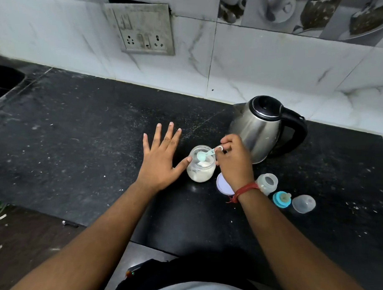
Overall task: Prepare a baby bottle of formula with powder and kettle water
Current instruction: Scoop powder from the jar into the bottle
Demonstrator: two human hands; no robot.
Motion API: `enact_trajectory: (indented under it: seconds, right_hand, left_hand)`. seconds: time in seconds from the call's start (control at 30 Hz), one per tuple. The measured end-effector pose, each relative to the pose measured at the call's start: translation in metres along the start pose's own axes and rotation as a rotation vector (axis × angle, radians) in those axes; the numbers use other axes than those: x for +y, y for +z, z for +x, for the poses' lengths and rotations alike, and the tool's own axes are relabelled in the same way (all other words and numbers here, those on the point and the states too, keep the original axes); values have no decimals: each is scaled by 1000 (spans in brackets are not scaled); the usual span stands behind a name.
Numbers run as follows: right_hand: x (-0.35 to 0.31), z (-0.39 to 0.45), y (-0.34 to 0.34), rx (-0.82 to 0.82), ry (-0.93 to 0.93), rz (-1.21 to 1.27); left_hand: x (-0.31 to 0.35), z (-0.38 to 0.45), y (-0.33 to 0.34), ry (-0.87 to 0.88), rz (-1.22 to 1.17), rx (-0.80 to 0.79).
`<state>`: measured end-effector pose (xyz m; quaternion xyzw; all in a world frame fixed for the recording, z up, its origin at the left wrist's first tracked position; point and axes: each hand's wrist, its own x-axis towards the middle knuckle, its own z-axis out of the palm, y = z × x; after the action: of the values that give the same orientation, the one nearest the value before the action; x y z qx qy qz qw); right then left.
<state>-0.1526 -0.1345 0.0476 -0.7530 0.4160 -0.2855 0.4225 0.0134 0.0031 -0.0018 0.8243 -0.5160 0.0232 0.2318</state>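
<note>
Scooping looks to be the step in hand: the right hand (pixel 233 161) pinches the ringed end of a small pale-blue measuring scoop (pixel 204 155), whose bowl sits in the open mouth of the powder jar (pixel 200 164) on the dark surface (pixel 88 141). The scoop's long axis runs from the fingers at upper right down and leftward into the jar, so lifting it out calls for a pull up and back to the right along that same line. The left hand (pixel 160 160) lies flat and spread, fingers straight, gripping nothing; only its thumb touches the jar's left wall, which steadies it lightly and would not, I judge, hold it against a hard tug. The baby bottle (pixel 267 183) stands open just to the right of the right wrist, nearer the person than the jar, with that wrist partly in front of it. That is the relation the coming move turns on: the powder must travel rightward and toward the body, and the right hand, already holding the scoop, is much the nearer of the two. Between jar and bottle lies a white lid (pixel 222 186), and beyond the bottle sit the blue teat ring (pixel 282 199) and a clear cap (pixel 303 204). The steel kettle (pixel 262 130) stands behind the right hand, lid closed, handle pointing right, away from both hands.
</note>
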Motion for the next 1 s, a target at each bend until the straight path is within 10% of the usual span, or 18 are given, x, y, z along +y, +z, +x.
enact_trajectory:
  seconds: [0.3, 1.0]
  right_hand:
    - [1, -2, 33, -152, -242, -626]
    - [-4, -14, -5, 133, -363, -453]
  left_hand:
    - [-22, -4, 7, 38, -22, -86]
    - [23, 11, 1, 171, -99, 27]
